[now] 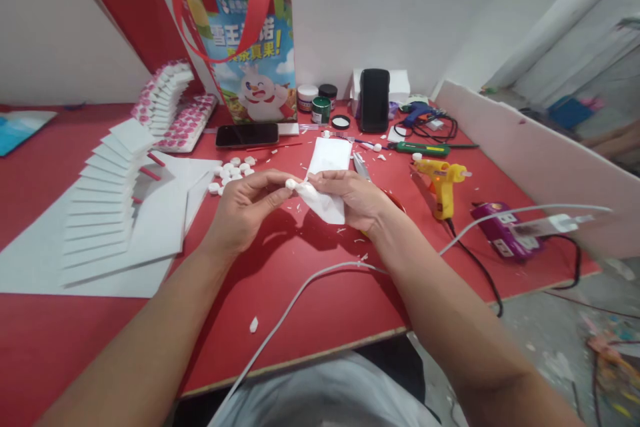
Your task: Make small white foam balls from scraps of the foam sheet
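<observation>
Both hands meet above the middle of the red table (310,320), holding a white piece of thin, soft material (324,205). Its left end is a small rounded knob, pinched between the thumb and finger of my left hand (250,207). My right hand (353,195) grips the twisted part beside the knob, and a loose flap hangs below its fingers. Small white round pieces (231,172) lie just beyond my left hand. Behind my right hand are a white rectangular stack (330,155) and scissors (361,165), partly covered by that hand.
Fanned white boards (100,207) stand left. A yellow glue gun (442,188), green screwdriver (423,149) and purple box (505,230) lie right. Phones (247,135), paint jars (321,109) and a printed bag (260,73) are behind. A white cable (300,297) crosses the front.
</observation>
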The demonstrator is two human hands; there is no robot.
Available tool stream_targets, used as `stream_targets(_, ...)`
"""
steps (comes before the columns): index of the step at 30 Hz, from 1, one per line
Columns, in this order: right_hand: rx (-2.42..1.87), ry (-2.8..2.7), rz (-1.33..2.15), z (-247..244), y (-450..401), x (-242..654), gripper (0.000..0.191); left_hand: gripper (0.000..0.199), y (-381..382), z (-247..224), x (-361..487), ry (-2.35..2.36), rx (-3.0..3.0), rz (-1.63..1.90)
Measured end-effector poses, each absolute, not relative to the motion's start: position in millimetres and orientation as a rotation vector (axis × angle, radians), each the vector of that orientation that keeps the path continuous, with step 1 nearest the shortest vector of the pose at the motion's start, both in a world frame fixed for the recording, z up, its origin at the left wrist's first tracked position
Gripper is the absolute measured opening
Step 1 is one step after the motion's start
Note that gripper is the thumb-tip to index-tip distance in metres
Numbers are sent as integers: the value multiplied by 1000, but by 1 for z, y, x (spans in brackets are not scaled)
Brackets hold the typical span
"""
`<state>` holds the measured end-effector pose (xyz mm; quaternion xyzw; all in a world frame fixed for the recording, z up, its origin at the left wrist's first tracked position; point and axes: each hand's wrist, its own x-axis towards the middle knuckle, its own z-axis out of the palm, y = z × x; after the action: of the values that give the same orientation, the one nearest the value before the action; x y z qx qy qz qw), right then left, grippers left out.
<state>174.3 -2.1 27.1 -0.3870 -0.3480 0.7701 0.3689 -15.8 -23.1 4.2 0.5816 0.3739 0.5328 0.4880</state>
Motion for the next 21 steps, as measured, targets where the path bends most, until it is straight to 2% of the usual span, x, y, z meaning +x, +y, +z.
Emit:
stream_targets(5, -976, -921, 1927, 27, -3, 170, 32, 14, -24, 9, -18, 966, 1590, 1262)
stream_targets(14, -957, -1039, 2018, 30, -6, 175, 30, 14, -23, 13, -20, 993, 1726, 1249)
stream_targets(18, -906, -1092, 2083, 32, -6, 175, 34, 13, -23, 12, -20, 1019, 1749, 1252)
stream_targets(21, -960, -1205, 1981, 33, -8, 174, 36, 12, -24, 12, -20, 1056, 1750, 1266)
